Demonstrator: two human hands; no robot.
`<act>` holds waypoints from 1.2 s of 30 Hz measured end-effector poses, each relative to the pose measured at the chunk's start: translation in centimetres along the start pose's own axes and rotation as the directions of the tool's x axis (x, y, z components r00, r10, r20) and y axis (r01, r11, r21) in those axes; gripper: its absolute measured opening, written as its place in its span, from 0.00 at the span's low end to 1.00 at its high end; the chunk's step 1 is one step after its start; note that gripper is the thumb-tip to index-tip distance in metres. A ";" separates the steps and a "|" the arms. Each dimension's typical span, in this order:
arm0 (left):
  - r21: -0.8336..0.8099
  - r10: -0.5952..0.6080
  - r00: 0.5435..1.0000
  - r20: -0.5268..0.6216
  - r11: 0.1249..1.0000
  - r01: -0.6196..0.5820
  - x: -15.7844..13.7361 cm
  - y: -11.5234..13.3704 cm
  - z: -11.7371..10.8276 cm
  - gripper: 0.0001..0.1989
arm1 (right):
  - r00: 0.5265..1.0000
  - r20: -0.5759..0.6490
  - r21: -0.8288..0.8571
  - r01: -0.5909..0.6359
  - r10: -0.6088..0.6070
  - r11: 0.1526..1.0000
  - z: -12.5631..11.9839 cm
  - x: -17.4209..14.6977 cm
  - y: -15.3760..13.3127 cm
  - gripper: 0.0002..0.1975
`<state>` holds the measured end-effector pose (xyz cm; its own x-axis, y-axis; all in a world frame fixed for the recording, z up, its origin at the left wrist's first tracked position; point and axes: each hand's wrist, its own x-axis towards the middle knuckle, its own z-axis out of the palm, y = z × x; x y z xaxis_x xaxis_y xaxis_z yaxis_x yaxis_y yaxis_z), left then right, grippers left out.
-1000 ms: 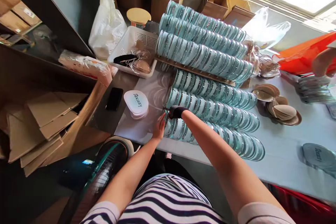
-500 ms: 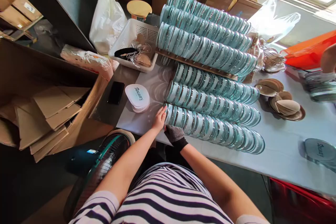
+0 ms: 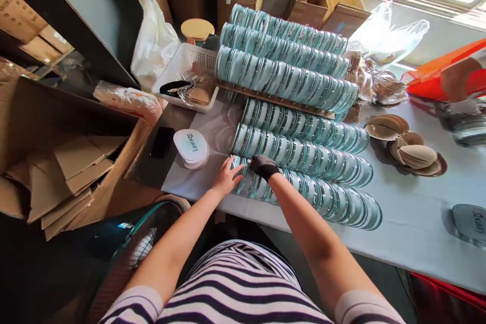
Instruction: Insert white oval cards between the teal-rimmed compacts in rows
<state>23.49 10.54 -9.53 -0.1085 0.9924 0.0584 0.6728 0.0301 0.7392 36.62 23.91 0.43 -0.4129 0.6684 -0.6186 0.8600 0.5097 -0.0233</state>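
Left hand [image 3: 227, 178] lying open, fingers spread against the end of the nearest row of lids [image 3: 304, 190] on the bench [image 3: 410, 223], gloved right hand [image 3: 264, 166] resting on that row's top, grip unclear, stack of labels [image 3: 191, 148] just left of the row.

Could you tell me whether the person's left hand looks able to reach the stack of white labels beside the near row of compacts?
Probably yes: the left hand rests just beside the stack of white labels, with only bare table between them.
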 end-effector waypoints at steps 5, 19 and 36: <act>0.104 -0.049 0.997 0.056 0.994 0.043 -0.3 0.9 -0.2 0.20 | 0.981 0.128 -0.013 0.149 -0.146 0.989 -2.2 3.4 -0.8 0.09; 0.149 -0.149 0.987 0.053 0.979 0.140 0.2 2.8 -1.1 0.21 | 0.997 -0.017 0.138 0.078 -0.077 0.987 15.7 -6.9 -4.3 0.16; 0.517 -0.060 0.981 0.185 0.855 -0.046 0.4 6.6 0.2 0.32 | 0.979 -0.038 -0.115 0.196 -0.202 0.974 0.3 -1.8 3.4 0.15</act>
<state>28.00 11.19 -4.72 -0.0110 0.9937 -0.1111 0.9583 0.0423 0.2827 40.38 24.23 1.21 -0.5892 0.5721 -0.5706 0.7219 0.6899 -0.0537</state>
